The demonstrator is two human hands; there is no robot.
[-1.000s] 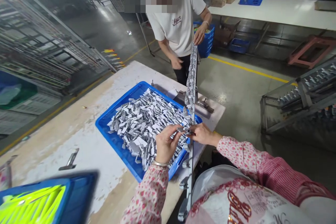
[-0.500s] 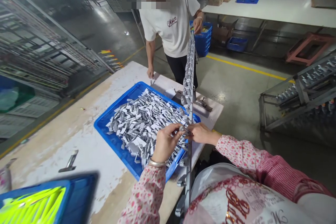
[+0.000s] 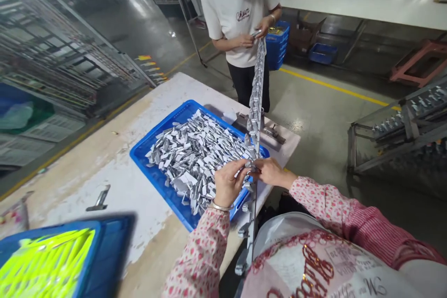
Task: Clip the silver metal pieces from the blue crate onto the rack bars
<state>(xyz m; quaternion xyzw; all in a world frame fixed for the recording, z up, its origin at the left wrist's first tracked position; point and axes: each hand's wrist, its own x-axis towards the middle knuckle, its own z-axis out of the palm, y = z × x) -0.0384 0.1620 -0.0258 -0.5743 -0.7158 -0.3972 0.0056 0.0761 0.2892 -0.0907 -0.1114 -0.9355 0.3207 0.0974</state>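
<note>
A long metal bar (image 3: 250, 237) stands in front of me, lined with silver-grey pieces (image 3: 256, 95) along its upper part. My left hand (image 3: 230, 181) pinches a small silver-grey piece (image 3: 249, 164) at the bar's side. From the other side, my right hand (image 3: 270, 172) has its fingers closed at the same spot, partly hidden behind the piece and the bar. Just left of the bar, a blue tray (image 3: 153, 185) holds a heap of similar silver pieces with white flat parts (image 3: 195, 149).
Across the table (image 3: 139, 223), a co-worker (image 3: 237, 18) has both hands at the bar's top. A blue bin of neon-yellow pieces (image 3: 49, 260) lies lower left, near a loose metal part (image 3: 99, 199). Metal fixtures (image 3: 274, 134) lie beyond the tray. A rack (image 3: 401, 135) stands right.
The co-worker's lower hand has risen from the table to the top of the bar and meets the other hand there. My hands keep their grip; the whole view has shifted slightly.
</note>
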